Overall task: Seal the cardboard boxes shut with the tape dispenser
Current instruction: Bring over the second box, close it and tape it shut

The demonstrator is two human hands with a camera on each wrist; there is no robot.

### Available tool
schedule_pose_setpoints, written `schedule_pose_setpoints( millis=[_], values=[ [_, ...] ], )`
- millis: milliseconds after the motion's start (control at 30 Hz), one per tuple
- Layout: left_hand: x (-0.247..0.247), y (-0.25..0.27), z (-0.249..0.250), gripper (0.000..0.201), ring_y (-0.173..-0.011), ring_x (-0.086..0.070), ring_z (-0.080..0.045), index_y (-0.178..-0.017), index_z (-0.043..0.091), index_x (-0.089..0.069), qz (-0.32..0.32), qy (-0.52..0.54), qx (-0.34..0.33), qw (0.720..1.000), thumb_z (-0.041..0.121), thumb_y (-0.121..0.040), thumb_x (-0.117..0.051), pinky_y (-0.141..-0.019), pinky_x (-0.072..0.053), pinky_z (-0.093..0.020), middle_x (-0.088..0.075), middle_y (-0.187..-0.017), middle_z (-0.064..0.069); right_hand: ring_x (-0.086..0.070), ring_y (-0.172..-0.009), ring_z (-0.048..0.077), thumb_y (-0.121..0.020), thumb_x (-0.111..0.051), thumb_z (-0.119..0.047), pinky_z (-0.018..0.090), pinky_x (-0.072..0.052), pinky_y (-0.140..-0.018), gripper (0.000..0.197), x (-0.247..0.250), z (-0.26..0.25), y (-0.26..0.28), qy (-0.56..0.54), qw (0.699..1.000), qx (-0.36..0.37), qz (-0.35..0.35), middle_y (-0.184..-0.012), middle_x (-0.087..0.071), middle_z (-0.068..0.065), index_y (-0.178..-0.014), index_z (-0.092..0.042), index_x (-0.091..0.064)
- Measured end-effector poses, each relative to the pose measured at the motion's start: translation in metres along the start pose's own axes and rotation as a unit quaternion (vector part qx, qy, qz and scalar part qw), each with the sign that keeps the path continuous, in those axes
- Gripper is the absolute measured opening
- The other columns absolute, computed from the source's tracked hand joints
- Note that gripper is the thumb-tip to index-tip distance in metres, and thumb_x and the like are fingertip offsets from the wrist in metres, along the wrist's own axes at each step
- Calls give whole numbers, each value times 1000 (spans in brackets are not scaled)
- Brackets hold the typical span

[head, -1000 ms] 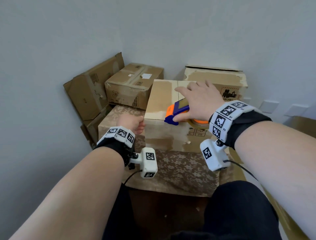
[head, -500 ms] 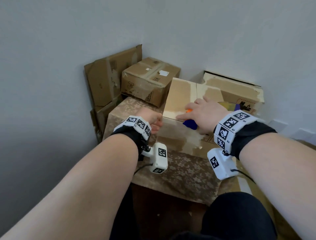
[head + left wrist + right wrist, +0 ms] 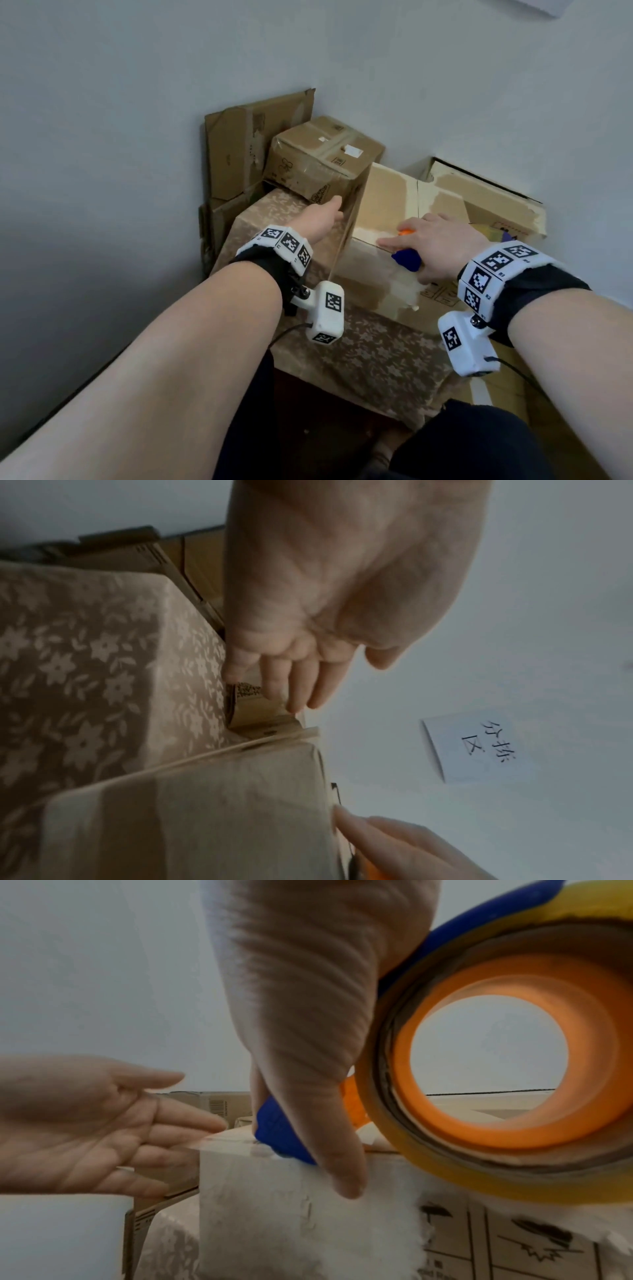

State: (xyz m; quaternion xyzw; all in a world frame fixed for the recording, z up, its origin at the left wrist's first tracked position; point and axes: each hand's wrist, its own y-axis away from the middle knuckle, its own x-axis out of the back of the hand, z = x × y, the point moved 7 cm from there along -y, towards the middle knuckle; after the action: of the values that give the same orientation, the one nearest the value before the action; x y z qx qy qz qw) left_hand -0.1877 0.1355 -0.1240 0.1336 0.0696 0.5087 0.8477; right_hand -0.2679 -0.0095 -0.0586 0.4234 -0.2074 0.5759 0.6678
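A cardboard box (image 3: pixel 383 209) with closed top flaps stands on a floral-cloth stand. My right hand (image 3: pixel 442 246) grips the blue and orange tape dispenser (image 3: pixel 406 262) at the box's near top edge, index finger stretched along that edge. In the right wrist view the thumb (image 3: pixel 325 1137) presses the blue dispenser (image 3: pixel 281 1134) down onto the box front (image 3: pixel 291 1226), and the tape roll (image 3: pixel 496 1056) fills the right side. My left hand (image 3: pixel 325 216) is beside the box's left side, fingers straight and holding nothing, its palm (image 3: pixel 85 1123) facing the box.
A taped box (image 3: pixel 325 154) sits behind the left hand, with flattened cardboard (image 3: pixel 239 147) against the wall. Another box (image 3: pixel 489 202) stands at the back right. The floral cloth (image 3: pixel 376 349) covers the stand. A paper note (image 3: pixel 479 745) hangs on the wall.
The dispenser has come back along the box top to its near edge. My left hand has left the box's near corner, reached forward along the left side and straightened its fingers.
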Motion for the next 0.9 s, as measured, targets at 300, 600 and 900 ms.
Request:
schedule_pose_setpoints(
  millis=[300, 600, 900],
  values=[
    [-43, -4, -16, 85, -144, -22, -19, -151, 8, -17, -168, 97, 18, 981, 68, -91, -9, -115, -16, -35, -25, -156, -4, -38, -127, 20, -81, -69, -41, 36, -39, -102, 85, 2, -2, 1, -8, 1000, 4, 7, -151, -29, -7, -146, -53, -15],
    [-41, -1, -18, 89, -145, -21, -19, -153, 13, -12, -141, 80, 21, 987, 73, -86, -15, -119, -16, -41, -21, -158, -3, -40, -125, 20, -80, -70, -45, 37, -43, -97, 84, 3, -4, 3, -14, 1000, 6, 9, -150, -31, -8, -145, -53, -18],
    [-43, 6, -16, 76, -140, -31, -20, -150, 14, -28, -133, 32, 24, 990, 64, -95, -7, -98, -31, -27, -36, -152, -4, -41, -123, 20, -80, -69, -44, 38, -46, -94, 82, 3, -7, 4, -19, 1000, 9, 10, -148, -33, -8, -144, -54, -19]
  ],
)
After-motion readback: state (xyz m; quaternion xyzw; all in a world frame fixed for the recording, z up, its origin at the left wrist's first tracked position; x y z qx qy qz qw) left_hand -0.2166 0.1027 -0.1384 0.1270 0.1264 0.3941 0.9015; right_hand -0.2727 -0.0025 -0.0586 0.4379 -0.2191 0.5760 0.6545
